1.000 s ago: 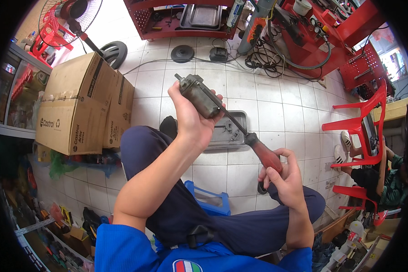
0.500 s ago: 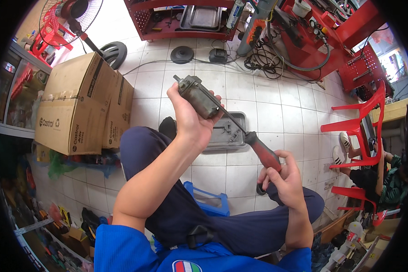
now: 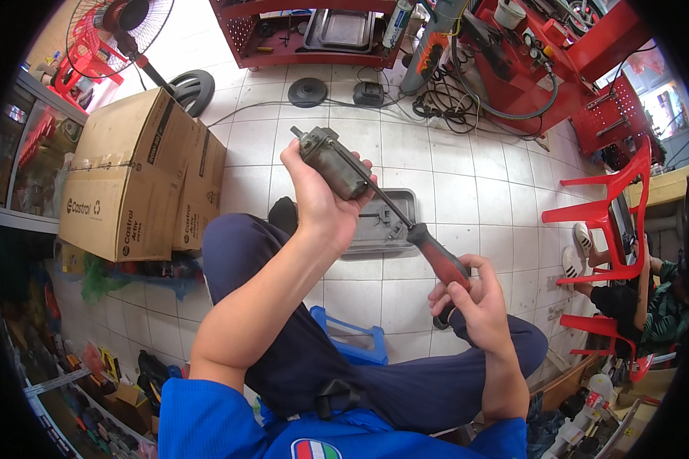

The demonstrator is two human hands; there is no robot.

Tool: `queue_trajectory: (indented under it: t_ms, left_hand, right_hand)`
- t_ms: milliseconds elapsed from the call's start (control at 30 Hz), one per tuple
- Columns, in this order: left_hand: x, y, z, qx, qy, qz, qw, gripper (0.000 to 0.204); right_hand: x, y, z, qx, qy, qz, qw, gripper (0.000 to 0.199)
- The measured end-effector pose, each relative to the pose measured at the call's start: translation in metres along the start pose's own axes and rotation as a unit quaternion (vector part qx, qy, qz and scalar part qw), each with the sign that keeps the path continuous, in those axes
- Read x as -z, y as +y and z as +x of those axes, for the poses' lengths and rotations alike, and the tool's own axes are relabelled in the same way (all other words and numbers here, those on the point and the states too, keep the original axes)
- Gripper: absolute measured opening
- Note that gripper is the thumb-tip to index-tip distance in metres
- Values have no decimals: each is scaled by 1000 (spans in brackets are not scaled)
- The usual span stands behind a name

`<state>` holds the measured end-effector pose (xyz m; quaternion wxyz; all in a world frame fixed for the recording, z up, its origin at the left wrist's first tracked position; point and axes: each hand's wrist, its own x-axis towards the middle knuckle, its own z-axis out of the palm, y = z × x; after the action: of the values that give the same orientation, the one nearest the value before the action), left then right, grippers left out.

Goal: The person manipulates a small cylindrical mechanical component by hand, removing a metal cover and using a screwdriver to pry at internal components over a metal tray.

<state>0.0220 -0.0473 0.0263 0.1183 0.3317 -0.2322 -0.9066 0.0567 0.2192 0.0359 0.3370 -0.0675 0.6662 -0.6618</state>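
In my left hand (image 3: 323, 205) rests a grimy grey starter motor (image 3: 335, 162), a cylinder with a short shaft at its upper left end. The fingers wrap round its far side and the thumb lies along its near side. My right hand (image 3: 478, 306) grips a screwdriver (image 3: 441, 257) by the butt of its red and black handle, thumb and fingers pinching it. The long shank runs up and left to the motor's right side; where its tip sits on the motor is hard to make out. Below and behind the motor, a grey metal tray (image 3: 383, 246) with small dark parts stands on the floor.
Cardboard boxes (image 3: 119, 183) stand at left, near a fan (image 3: 122, 19). A blue stool (image 3: 360, 348) is below my hands. Ahead are a red tool cart (image 3: 283, 57) and coiled cables (image 3: 444, 107). Red chairs (image 3: 608, 218) and a seated person (image 3: 662, 306) are at right.
My right hand and the screwdriver handle have shifted slightly left, and the fingers have changed position a little on the handle. My left hand and the starter motor have barely moved.
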Motion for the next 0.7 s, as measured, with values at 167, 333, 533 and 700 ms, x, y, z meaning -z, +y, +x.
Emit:
queue_trajectory:
  t_ms: [167,333,533,700]
  left_hand:
    - [-1,-1,0,-5,4,-2,1000,63]
    - [1,2,1,-1,-8,1,1000,62]
    - [1,2,-1,-16,-6,0,1000,63]
    - [1,0,-1,-19,-13,5,1000,64]
  right_hand:
    - [4,21,3,-32,21,25,999,48]
    - [-9,2,2,28,23,-9,999,45]
    - [4,7,1,8,-2,20,1000,41]
    - [8,23,3,-43,-4,22,999,44]
